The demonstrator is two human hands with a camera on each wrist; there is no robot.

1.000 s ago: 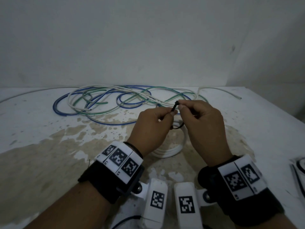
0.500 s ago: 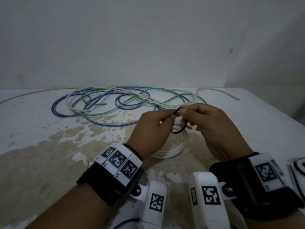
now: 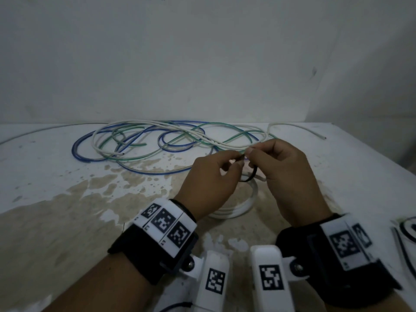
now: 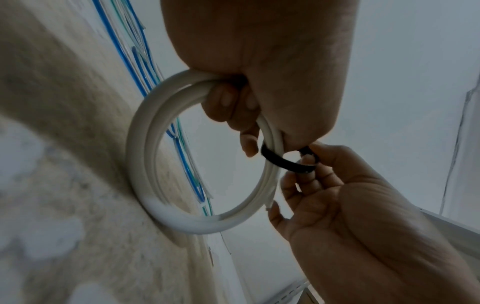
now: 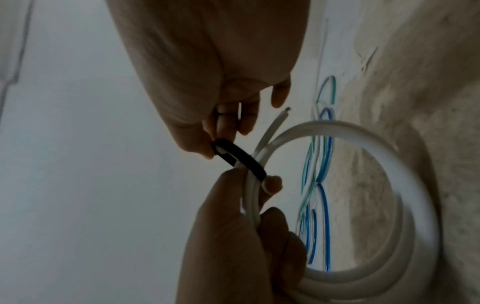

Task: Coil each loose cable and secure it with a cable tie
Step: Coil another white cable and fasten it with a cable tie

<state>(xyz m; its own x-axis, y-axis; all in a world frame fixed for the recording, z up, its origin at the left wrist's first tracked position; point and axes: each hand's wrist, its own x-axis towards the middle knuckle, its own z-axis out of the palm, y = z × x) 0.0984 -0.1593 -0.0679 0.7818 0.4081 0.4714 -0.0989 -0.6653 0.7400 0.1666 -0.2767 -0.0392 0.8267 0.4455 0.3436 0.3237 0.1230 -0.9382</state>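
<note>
The left hand [image 4: 259, 67] is gripping the white cable coil [image 4: 166, 209], fingers curled round its strands, holding it upright with its lower edge touching the stained tabletop [image 3: 67, 217]. The right hand [image 4: 358, 205] is pinching the black cable tie [image 4: 285, 162], which is looping round the coil's strands. Loose blue, green and white cables [image 3: 144, 140] are lying tangled farther back.

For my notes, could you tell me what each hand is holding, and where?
Left hand grips the white coil at its top, beside the black tie. Right hand pinches the tie's loop end.
</note>
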